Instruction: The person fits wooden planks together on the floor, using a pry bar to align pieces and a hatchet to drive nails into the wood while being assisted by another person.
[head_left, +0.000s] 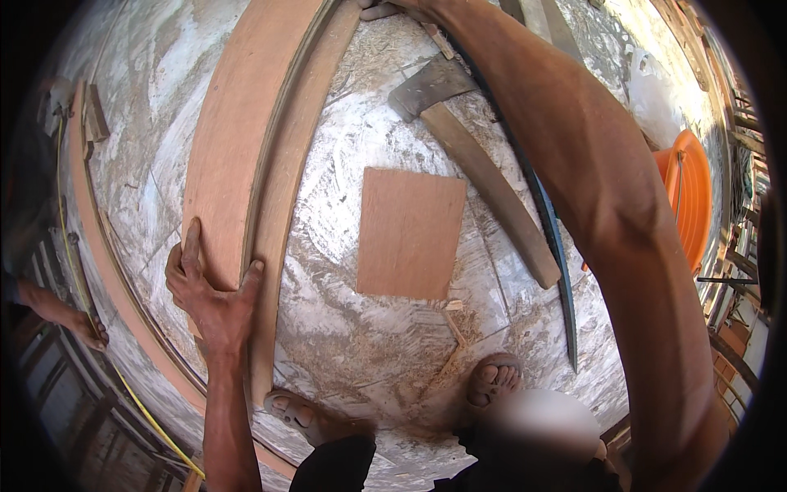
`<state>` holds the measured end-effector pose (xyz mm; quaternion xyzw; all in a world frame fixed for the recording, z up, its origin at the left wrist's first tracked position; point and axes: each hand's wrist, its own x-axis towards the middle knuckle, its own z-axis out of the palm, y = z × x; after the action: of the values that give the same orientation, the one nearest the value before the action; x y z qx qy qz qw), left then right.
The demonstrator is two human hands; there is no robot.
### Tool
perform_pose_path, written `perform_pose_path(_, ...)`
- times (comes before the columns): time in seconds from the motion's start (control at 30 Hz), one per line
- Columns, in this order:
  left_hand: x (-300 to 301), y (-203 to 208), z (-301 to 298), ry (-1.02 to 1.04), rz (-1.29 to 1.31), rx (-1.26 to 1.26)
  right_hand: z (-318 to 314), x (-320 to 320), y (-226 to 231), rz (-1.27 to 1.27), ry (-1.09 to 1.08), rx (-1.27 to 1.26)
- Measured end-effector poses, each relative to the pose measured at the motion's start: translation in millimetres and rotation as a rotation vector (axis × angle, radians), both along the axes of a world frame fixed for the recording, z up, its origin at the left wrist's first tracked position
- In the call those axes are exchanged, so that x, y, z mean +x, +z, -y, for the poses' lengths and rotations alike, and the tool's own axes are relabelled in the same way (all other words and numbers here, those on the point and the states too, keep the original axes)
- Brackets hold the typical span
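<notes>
Pale, stained floor (328, 344) under planks (238, 148); orange bucket (693, 197) at right.

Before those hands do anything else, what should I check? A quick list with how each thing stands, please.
1. Left hand on the wide board: ok, spread over its nearer part.
2. Right hand has a firm hold: cannot tell, the picture's top edge cuts it off.
3. Axe away from the wide board: ok, it lies apart, to the right.
4. Left foot well clear of the narrow board: not ok, it is right by the nearer end.
5. Other person's hand clear of the wide board: ok, it is off to the left, by the yellow tape.
</notes>
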<state>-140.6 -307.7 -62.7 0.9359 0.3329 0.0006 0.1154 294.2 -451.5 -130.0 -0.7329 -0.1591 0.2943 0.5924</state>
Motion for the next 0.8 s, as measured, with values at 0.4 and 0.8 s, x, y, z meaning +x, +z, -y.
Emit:
perform_pose_path(0.4, -3.8, 2.3, -4.6, -0.008, -0.004, -0.042, 0.1, -9.3, -11.3, 0.21, 0.044, 0.165)
perform_pose_path(0.8, -11.0, 2.6, -19.4, -0.049, 0.002, -0.001, 7.1, -28.3, 4.3, 0.572, 0.14, 0.088)
